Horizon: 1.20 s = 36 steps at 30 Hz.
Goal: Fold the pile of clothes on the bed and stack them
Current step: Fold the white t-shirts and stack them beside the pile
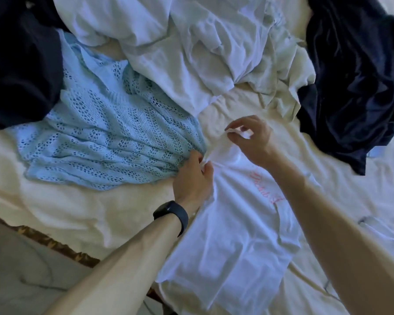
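A white T-shirt [232, 242] with pink lettering lies spread on the cream bed sheet [62, 214] in front of me. My left hand [195, 176], a black band on its wrist, pinches the shirt's cloth near the collar. My right hand [251, 138] is raised a little above the bed and pinches a small white piece of the same shirt, which looks like its label or edge. A light blue openwork knit [105, 142] lies crumpled just left of my left hand.
A heap of white and pale garments [191, 53] fills the far middle. Dark navy clothes lie at the far left [21, 64] and the far right [355, 87]. The bed's patterned edge [62, 248] and pale floor [21, 280] show at lower left.
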{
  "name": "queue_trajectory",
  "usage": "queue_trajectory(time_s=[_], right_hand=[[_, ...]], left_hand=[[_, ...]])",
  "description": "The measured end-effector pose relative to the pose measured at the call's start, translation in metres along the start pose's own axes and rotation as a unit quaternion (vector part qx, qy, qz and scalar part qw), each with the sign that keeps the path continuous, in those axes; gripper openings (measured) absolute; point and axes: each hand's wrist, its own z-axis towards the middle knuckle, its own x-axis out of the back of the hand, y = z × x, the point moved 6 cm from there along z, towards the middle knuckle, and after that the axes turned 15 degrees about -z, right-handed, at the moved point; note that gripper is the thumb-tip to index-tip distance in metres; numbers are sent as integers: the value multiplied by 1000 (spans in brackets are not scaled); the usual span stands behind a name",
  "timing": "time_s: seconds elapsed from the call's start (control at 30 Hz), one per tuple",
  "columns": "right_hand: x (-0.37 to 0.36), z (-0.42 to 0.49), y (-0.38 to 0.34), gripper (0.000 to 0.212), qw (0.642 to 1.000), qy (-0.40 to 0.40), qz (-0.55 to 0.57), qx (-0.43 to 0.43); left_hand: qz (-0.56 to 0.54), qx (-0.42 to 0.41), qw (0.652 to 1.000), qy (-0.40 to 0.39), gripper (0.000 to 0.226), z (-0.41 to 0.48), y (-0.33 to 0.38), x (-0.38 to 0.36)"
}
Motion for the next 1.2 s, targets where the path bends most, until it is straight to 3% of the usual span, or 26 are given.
queue_trajectory(time_s=[0.17,0.27,0.33,0.37,0.43,0.53,0.6,0.7,0.8,0.9,1.0,1.07,1.13,1.2], right_hand=[[11,-84,59,34,982,108,115,-98],[-1,-127,101,36,975,116,100,-159],[-17,-147,129,31,976,53,52,-207],[-24,-154,141,31,973,10,23,-231],[-28,-157,157,34,965,-19,7,-260],[-17,-130,148,27,971,33,30,-236],[-18,-103,139,38,975,27,45,-214],[-22,-65,128,52,978,-22,34,-204],[-28,-40,129,42,972,-77,23,-223],[-34,-29,126,24,943,-90,199,-250],[-33,-22,120,12,913,-44,320,-249],[-36,-18,118,9,911,-44,334,-240],[-41,-16,118,19,913,-65,321,-244],[-45,-15,121,29,930,-94,252,-250]], left_hand=[[54,-228,972,-1,14,-33,33,-11],[194,-378,905,-34,7,-62,42,-39],[272,-417,859,-120,9,-79,34,-64],[303,-415,841,-167,15,-85,27,-73],[322,-379,843,-207,31,-86,17,-80],[327,-288,889,-137,52,-70,17,-73],[357,-212,902,-119,58,-59,13,-73],[355,-159,908,-155,46,-44,7,-79],[328,-156,919,-151,37,-34,6,-71],[300,-109,941,-114,39,-30,-4,-51],[256,-60,956,-129,22,-31,-15,-42],[231,-36,961,-145,13,-31,-17,-39],[178,6,970,-168,9,-30,-19,-40],[98,60,978,-173,26,-26,-18,-42]])
